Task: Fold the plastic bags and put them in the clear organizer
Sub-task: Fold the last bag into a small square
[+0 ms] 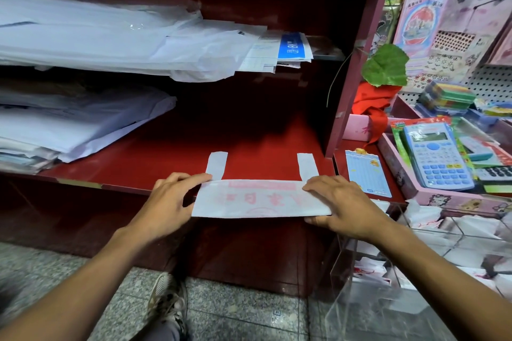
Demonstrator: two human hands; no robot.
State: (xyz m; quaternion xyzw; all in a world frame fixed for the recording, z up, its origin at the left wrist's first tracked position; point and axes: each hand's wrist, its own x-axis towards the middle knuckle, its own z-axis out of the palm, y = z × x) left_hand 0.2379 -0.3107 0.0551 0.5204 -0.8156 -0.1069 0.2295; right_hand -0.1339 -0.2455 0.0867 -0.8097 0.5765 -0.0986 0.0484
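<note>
Red shelf (171, 158) holds your half-folded plastic bag (257, 199) at its front edge, left hand (169, 202) and right hand (343, 205) pinching its ends. Fold further, then drop it into the clear organizer (388, 271) beside earlier ones.

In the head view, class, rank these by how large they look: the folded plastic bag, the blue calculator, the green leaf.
1. Folded plastic bag, clearly largest.
2. Blue calculator.
3. Green leaf, close to the calculator; its distance from the camera differs, so that ranking is unsure.
</note>
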